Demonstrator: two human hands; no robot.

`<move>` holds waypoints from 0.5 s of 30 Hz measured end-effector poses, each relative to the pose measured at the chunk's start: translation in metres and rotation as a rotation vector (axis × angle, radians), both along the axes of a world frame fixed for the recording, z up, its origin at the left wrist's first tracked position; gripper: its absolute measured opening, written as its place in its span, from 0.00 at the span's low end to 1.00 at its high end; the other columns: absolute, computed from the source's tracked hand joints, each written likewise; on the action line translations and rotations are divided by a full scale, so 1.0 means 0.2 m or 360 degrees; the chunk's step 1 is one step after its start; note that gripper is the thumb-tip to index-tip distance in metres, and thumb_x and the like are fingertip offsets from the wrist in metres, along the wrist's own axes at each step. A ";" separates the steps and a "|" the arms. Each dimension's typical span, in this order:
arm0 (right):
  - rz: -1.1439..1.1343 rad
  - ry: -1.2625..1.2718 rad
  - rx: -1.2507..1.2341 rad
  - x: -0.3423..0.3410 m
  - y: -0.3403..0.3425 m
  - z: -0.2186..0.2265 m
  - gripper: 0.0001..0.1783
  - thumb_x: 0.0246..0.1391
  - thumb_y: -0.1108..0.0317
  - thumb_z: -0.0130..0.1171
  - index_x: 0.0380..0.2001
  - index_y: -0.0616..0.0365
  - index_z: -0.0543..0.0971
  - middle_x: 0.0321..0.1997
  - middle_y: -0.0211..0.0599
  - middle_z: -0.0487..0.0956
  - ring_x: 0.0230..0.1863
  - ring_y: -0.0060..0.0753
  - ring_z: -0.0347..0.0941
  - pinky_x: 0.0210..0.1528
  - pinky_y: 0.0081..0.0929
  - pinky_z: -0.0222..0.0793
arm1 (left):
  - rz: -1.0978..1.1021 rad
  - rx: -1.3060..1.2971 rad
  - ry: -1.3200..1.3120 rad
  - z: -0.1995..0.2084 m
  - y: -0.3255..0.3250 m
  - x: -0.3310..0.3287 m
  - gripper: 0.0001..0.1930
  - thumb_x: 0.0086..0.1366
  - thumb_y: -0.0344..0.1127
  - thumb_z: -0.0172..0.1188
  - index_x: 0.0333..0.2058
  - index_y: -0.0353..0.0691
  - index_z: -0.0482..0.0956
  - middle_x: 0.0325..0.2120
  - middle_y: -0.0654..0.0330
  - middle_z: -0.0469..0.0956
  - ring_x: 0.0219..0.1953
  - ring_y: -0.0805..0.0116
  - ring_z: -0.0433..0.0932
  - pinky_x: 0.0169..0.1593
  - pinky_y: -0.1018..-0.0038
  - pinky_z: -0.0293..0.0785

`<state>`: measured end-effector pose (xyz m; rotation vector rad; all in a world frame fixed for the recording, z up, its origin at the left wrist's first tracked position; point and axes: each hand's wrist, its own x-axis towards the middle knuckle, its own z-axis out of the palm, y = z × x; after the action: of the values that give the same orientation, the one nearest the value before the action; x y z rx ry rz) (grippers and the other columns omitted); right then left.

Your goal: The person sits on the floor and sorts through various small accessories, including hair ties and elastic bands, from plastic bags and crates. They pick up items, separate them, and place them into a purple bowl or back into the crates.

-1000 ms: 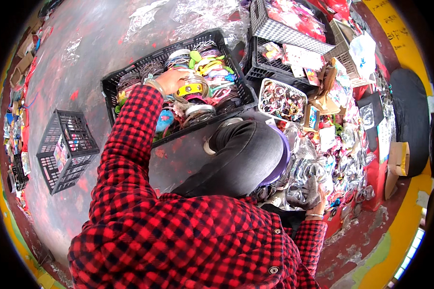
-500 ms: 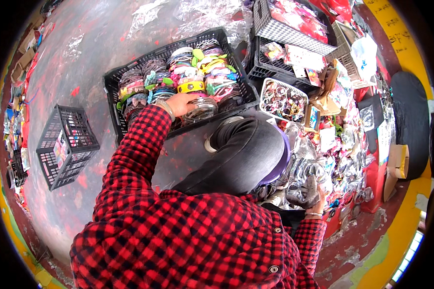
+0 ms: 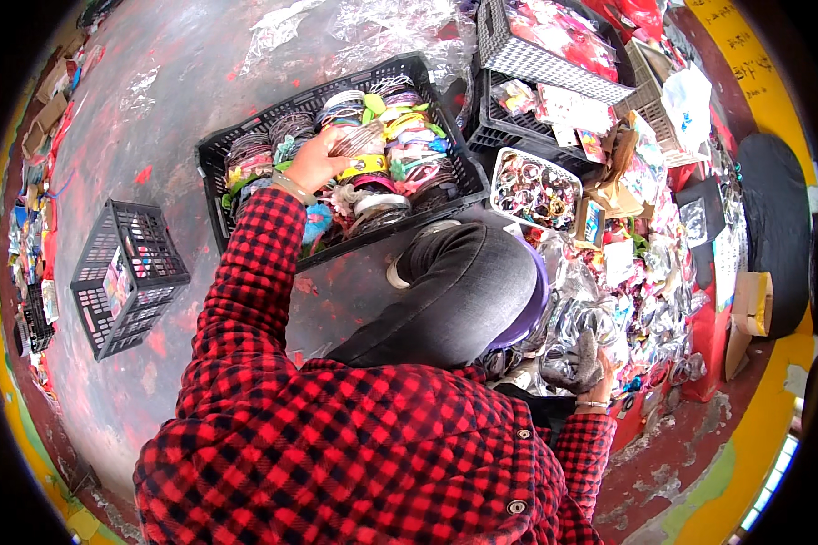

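Observation:
My left hand (image 3: 314,169) is closed around a bundle of thin brown headbands (image 3: 362,138), held over the middle of a black plastic crate (image 3: 211,195). Rows of colourful headbands fill this crate, among them a wide yellow one (image 3: 364,165) beside my fingers and a white one (image 3: 380,209) near the front edge. At the lower right, my right hand (image 3: 600,386) rests by a pile of clear-bagged goods (image 3: 577,295). Grey fuzzy material (image 3: 585,361) covers its fingers, and I cannot make out whether it is a glove or something held.
A smaller black crate (image 3: 129,282) stands on the floor at the left. Beyond my knee (image 3: 486,272) are a white tray of small hair accessories (image 3: 536,189) and a grey woven basket (image 3: 554,62) stacked on another black crate. Cardboard (image 3: 750,304) lies far right.
My left hand has moved up and slightly left, lifting the bundle of headbands from the crate's front row. Pink, blue and white headbands show where it was. The right hand stays put.

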<state>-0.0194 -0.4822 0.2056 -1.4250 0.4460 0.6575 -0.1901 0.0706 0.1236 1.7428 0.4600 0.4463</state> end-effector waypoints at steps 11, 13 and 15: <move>-0.0038 -0.0064 0.0072 0.06 -0.21 -0.17 0.20 0.56 0.58 0.49 0.41 0.67 0.71 0.34 0.47 0.77 0.29 0.38 0.75 0.25 0.30 0.72 | 0.0412 0.1429 0.0952 -0.44 -0.11 -0.01 0.14 0.51 0.29 0.56 0.38 0.36 0.69 0.37 0.44 0.73 0.43 0.47 0.71 0.44 0.60 0.68; 0.0008 -0.0025 0.0019 0.05 -0.15 -0.15 0.21 0.55 0.57 0.49 0.41 0.67 0.71 0.34 0.47 0.77 0.29 0.38 0.75 0.24 0.30 0.72 | 0.0153 0.1354 0.0774 -0.40 -0.16 0.02 0.16 0.48 0.29 0.57 0.39 0.37 0.71 0.38 0.47 0.73 0.42 0.49 0.70 0.46 0.62 0.67; 0.0045 0.0010 -0.0102 0.04 -0.07 -0.10 0.21 0.55 0.57 0.50 0.41 0.66 0.71 0.34 0.47 0.77 0.29 0.38 0.75 0.23 0.31 0.72 | -0.0292 0.1027 0.0763 -0.42 -0.23 0.06 0.22 0.47 0.31 0.62 0.43 0.39 0.72 0.40 0.49 0.72 0.44 0.50 0.70 0.48 0.62 0.66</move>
<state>-0.0114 -0.4967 0.1861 -1.4923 0.4563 0.6758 -0.1788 0.0256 0.0394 2.5120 0.5186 0.0267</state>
